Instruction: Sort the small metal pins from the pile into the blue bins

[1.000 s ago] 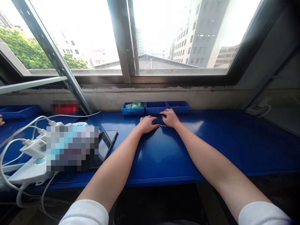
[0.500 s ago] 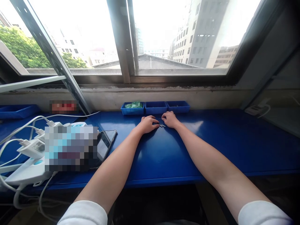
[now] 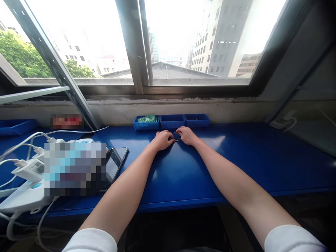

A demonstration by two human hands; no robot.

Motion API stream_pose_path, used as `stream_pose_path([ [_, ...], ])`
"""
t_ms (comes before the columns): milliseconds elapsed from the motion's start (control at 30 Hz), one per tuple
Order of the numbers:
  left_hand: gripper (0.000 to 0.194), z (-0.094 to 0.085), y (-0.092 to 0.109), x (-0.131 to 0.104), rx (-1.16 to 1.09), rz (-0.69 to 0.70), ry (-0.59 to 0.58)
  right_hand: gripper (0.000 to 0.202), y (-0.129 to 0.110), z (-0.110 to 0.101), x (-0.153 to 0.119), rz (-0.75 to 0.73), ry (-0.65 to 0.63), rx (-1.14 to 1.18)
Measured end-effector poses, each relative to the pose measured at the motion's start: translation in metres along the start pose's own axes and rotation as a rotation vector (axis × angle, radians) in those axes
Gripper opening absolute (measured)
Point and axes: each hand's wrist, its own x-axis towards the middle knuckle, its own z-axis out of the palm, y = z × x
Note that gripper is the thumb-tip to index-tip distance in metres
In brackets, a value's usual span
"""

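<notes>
My left hand (image 3: 163,140) and my right hand (image 3: 186,135) are close together over the blue table (image 3: 181,175), just in front of three small blue bins. A small, thin metallic piece (image 3: 177,139) spans the gap between their fingertips. The fingers of both hands are curled and closed around its ends; its exact shape is too small to make out. The left bin (image 3: 146,125) holds green packets (image 3: 147,118). In the middle bin (image 3: 172,124) and the right bin (image 3: 196,122) lie small parts that I cannot identify.
At the left are a phone (image 3: 115,164), a white power strip (image 3: 23,197) with plugs and cables, and a blurred-out item. A metal shelf post (image 3: 76,94) rises behind them. Another blue tray (image 3: 17,127) lies far left. Windows line the back.
My hands have come slightly closer together, and the right fingers now reach the small metallic piece. The whole view has shifted a little.
</notes>
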Motion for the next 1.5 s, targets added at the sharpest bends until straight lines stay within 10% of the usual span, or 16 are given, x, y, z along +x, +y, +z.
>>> stream_pose_path([
  [700, 0.025, 0.002, 0.000, 0.001, 0.021, -0.007, 0.051, 0.011, -0.011, 0.002, -0.003, -0.064, 0.126, 0.188],
  [1033, 0.022, -0.003, 0.001, 0.002, 0.011, 0.076, 0.193, 0.028, -0.028, -0.002, -0.001, 0.099, 0.072, 0.795],
  [1500, 0.024, -0.003, 0.001, 0.004, -0.032, 0.080, 0.261, 0.028, -0.026, -0.002, 0.001, 0.172, 0.139, 0.720],
])
